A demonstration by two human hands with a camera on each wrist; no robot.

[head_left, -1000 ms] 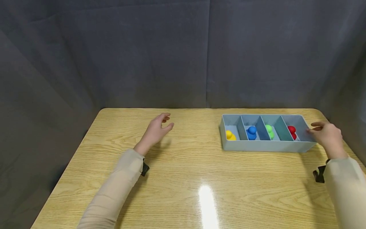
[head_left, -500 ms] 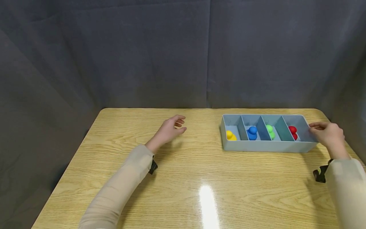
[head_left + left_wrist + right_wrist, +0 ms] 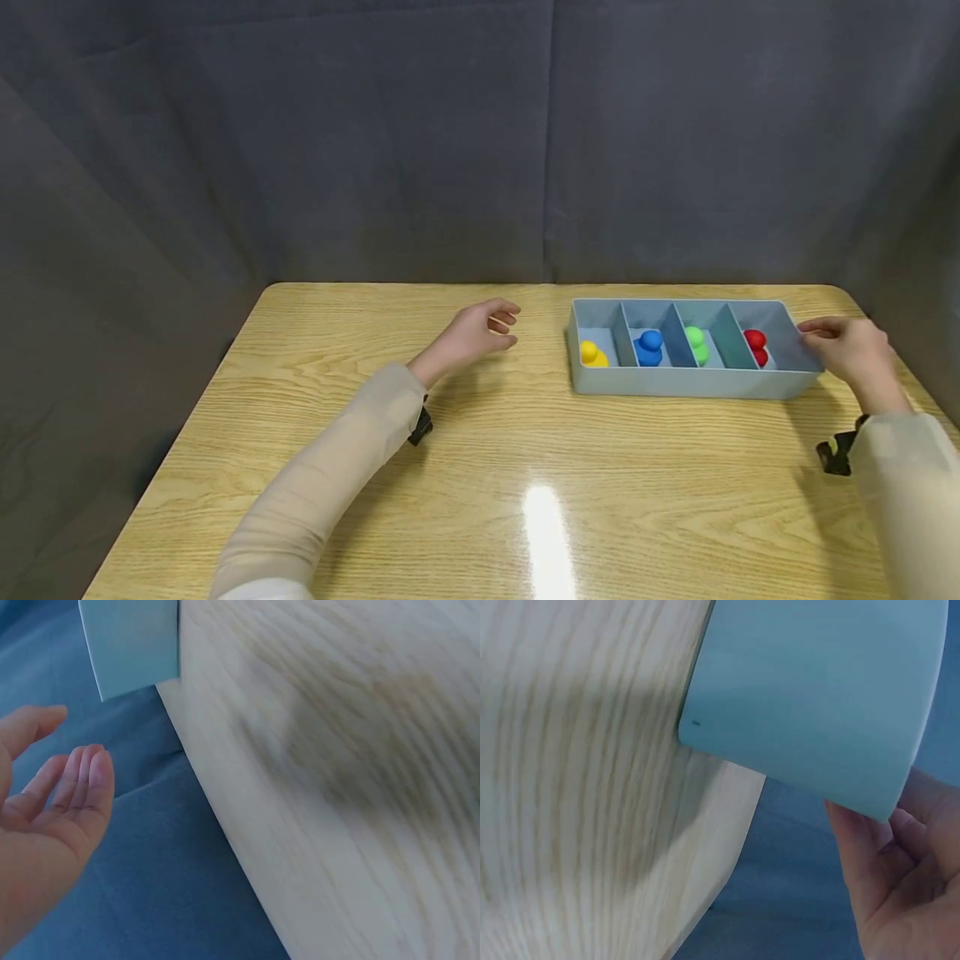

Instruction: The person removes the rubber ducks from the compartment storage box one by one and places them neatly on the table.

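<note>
A light blue tray (image 3: 675,382) with four compartments stands at the table's back right. From left to right they hold a yellow piece (image 3: 592,354), a blue piece (image 3: 648,347), a green piece (image 3: 697,343) and a red piece (image 3: 756,345). My right hand (image 3: 843,348) grips the tray's right end wall; in the right wrist view its fingers (image 3: 892,885) lie against the tray (image 3: 817,690). My left hand (image 3: 480,333) hovers over the table a short way left of the tray, fingers loosely curled and holding nothing. The left wrist view shows that hand (image 3: 52,802) and a tray corner (image 3: 131,641).
The wooden table (image 3: 525,467) has rounded back corners and a bright light reflection near the front middle. Dark grey curtains close in the back and both sides. Black wrist straps sit on both beige sleeves.
The left hand has moved to the right, closer to the tray's left end. The tray has slid a little to the left with the right hand on its right end.
</note>
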